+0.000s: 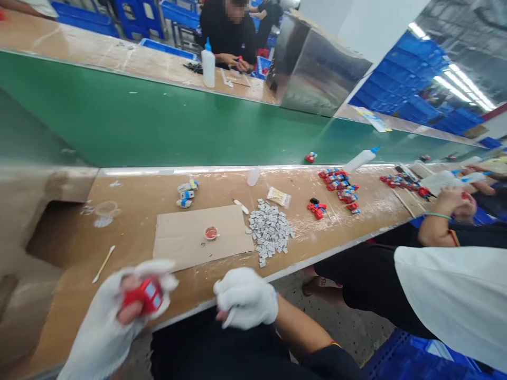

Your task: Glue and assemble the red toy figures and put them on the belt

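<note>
My left hand (130, 311), in a white glove with bare thumb and fingertip, grips a red toy car (148, 295) with pale blue windows. My right hand (245, 298), gloved too, is curled closed near the table's front edge; what its fingers hold, if anything, is hidden. Between and beyond my hands lies a cardboard sheet (174, 237) bearing a small cup of reddish stuff (211, 233). Beside the sheet spreads a pile of small grey plastic pieces (271, 229). A cotton swab (103, 264) rests on the table near my left hand.
Grey toy cars (186, 194), a small translucent bottle (253, 176), a swab packet (279, 197) and rows of red toy cars (336, 182) stand farther back. A white squeeze bottle (360, 160) lies at right. A co-worker's hands (447, 206) work there; another person (227, 31) sits opposite.
</note>
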`<state>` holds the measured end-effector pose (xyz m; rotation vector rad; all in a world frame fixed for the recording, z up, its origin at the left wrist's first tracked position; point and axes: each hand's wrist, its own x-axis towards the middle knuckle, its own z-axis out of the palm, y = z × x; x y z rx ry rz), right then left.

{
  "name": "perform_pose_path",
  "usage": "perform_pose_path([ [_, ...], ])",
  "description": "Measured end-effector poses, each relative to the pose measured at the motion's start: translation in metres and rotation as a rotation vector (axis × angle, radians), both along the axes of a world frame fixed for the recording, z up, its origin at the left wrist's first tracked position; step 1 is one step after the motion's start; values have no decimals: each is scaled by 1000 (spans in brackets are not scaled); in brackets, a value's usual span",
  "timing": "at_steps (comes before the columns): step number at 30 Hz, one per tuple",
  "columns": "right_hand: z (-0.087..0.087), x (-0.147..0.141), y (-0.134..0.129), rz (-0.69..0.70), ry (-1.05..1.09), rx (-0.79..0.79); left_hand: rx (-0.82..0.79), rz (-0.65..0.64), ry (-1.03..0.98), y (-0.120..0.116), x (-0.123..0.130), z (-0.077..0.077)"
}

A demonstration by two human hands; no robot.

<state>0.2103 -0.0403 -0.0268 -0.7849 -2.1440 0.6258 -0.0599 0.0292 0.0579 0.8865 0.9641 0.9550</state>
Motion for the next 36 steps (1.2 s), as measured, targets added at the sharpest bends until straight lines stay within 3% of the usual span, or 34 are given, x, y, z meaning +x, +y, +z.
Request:
perform_pose_path([
  [2,38,30,10,-271,104,34,51,91,-42,22,16,-9],
  [4,73,57,35,-411,151,88,131,70,-113,55,31,-16],
  [6,97,73,68,-417,77,178,228,61,-183,89,42,-23],
  [8,106,78,100,-339,-47,187,274,80,-207,116,51,-31],
  [12,91,73,130,-150,-234,111,254,42,-250,136,60,-47],
  [16,66,72,130,-69,-287,30,180,-15,-275,128,57,-58],
  [20,54,66,131,-13,-308,23,123,-30,-239,118,54,-60],
  [25,49,60,135,-45,-314,101,-4,-99,-251,113,55,-62],
  [29,47,59,134,-75,-360,77,-27,-100,-333,113,54,-64],
  [36,41,55,134,-213,-415,105,-166,-61,-468,112,50,-48],
])
